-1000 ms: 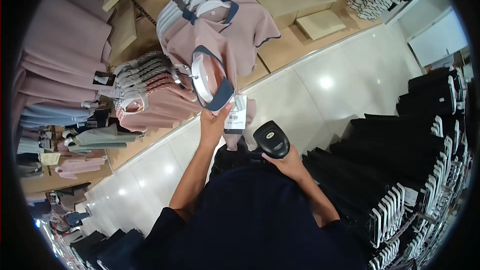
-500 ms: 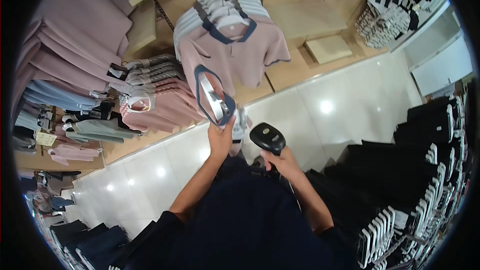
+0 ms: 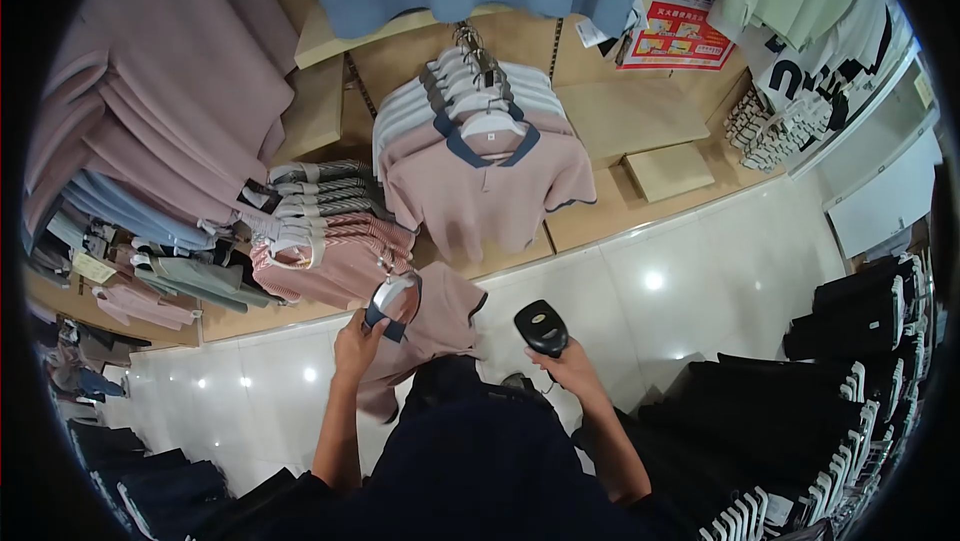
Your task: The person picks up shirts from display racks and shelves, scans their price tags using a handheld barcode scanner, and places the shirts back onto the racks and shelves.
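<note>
While the left hand is clamped on the dark collar of a pink shirt, the right hand is wrapped round the handle of a black scanner. The shirt lies mostly to the right of the left hand, its cloth spreading into the space between the two arms, with one dark-edged sleeve on the side toward the scanner. Left is plainly the nearer hand, since it touches the collar; right is apart from the shirt, and pale floor shows between scanner and sleeve. The scanner's long axis runs away from the person, broad head at the far end and tilted slightly left (so it points more toward the row of hung shirts than across at the held one). In the collar sits a hanger, its hook uppermost, also facing the row. The shirt's own long axis is harder to read: part of it passes behind the left forearm, and I cannot tell where its hem falls.
</note>
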The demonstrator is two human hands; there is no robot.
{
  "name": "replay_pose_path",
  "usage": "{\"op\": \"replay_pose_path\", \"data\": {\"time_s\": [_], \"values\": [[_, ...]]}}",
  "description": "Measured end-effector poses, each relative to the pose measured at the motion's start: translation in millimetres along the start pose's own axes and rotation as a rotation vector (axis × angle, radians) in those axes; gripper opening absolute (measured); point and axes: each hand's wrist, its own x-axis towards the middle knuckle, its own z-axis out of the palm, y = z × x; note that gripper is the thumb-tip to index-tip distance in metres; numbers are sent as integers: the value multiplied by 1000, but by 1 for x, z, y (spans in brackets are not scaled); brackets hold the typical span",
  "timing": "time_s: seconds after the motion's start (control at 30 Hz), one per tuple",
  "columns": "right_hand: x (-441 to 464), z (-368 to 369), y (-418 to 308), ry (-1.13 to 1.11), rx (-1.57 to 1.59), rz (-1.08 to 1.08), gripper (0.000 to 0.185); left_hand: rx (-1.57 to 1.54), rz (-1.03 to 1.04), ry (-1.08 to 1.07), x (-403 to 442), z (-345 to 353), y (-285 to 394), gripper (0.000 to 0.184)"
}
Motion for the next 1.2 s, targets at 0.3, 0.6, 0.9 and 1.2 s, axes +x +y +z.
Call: {"op": "replay_pose_path", "data": {"time_s": [0.3, 0.6, 0.9, 1.2], "values": [[180, 53, -163, 37, -721, -654, 62, 170, 122, -64, 123, -38, 0, 42], [298, 70, -202, 83, -1191, -632, 48, 212, 120, -234, 215, -70, -14, 41], [243, 27, -195, -58, -888, -602, 41, 29, 388, -299, 286, -21, 69, 41], [233, 32, -203, -14, -782, -490, 48, -247, 572, -140, 333, 4, 175, 61]]}}
